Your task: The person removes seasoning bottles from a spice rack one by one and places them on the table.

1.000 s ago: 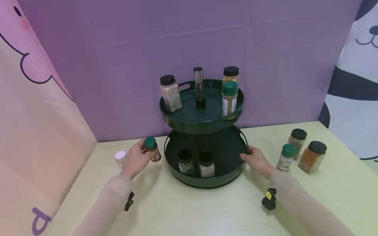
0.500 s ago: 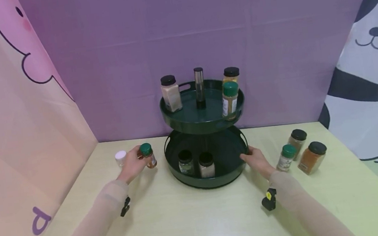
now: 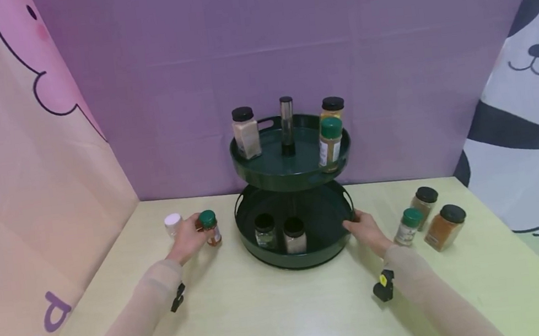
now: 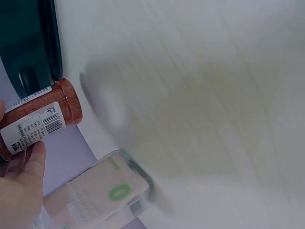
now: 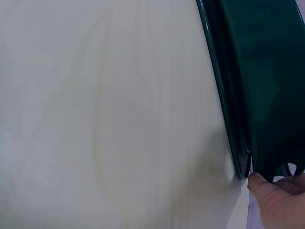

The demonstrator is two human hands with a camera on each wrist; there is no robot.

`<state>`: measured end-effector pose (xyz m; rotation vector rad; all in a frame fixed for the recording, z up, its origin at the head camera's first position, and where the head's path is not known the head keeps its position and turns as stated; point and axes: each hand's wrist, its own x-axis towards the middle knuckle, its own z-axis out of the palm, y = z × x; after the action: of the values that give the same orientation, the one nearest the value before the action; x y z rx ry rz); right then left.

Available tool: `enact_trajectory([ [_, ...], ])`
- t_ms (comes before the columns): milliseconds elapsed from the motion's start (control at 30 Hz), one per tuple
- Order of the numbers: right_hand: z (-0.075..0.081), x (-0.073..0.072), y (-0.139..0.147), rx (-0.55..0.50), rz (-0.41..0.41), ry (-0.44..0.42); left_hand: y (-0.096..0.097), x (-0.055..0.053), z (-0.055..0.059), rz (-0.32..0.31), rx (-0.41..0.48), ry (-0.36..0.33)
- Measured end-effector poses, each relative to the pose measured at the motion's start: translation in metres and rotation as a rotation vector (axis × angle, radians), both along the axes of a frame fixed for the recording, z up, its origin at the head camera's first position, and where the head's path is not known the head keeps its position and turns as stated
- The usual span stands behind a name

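My left hand [image 3: 187, 241] holds a small spice jar [image 3: 212, 233] with a green lid and red-brown contents, left of the two-tier green tray rack [image 3: 291, 179]. In the left wrist view this spice jar [image 4: 35, 119] lies across the fingers, its barcode label showing and its base pointing away from the hand. A clear jar [image 4: 102, 191] with pale contents stands close by; its white lid [image 3: 173, 219] shows behind my left hand in the head view. My right hand [image 3: 367, 230] grips the right side of the lower tray at its handle, thumb [image 5: 259, 183] on the outer wall.
Two black-lidded jars [image 3: 265, 232] sit in the lower tray's front. The upper tray bears a pale jar [image 3: 246, 137], a green-lidded jar [image 3: 330, 147] and a yellow one [image 3: 332, 106] behind it. On the table's right stand three more jars, one orange [image 3: 445, 228].
My left hand has drawn the green-lidded spice jar left and toward me, away from the rack. The right hand keeps its grip on the lower tray. The head view has shifted slightly.
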<state>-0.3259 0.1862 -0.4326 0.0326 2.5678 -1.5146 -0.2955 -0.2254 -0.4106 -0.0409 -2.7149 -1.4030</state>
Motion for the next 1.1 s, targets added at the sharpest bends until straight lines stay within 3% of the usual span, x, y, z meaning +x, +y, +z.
enact_trajectory([
  [433,-0.001,-0.001,0.0,0.004,-0.012,0.004,-0.005,-0.002,-0.006,0.003,0.028,-0.03],
  [1100,-0.001,-0.001,0.002,0.009,0.001,-0.005,-0.009,-0.006,-0.013,0.008,-0.009,-0.032],
])
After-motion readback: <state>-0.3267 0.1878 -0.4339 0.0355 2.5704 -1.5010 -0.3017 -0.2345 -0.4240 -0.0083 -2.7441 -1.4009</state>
